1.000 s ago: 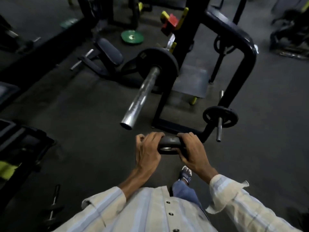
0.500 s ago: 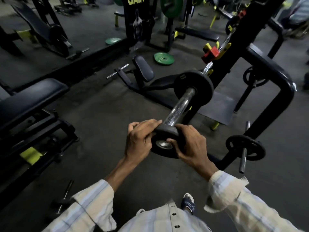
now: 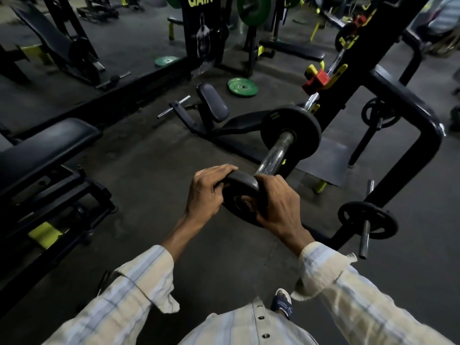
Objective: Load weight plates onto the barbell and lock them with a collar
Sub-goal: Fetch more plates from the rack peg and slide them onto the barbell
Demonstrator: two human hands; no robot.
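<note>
My left hand and right hand grip the small plate; I judge its bore must meet the barbell sleeve squarely.

Bar tip hidden behind small plate. Plate hole partly covered by right hand. Top-right corner blurred. Sign cut by top edge.
</note>
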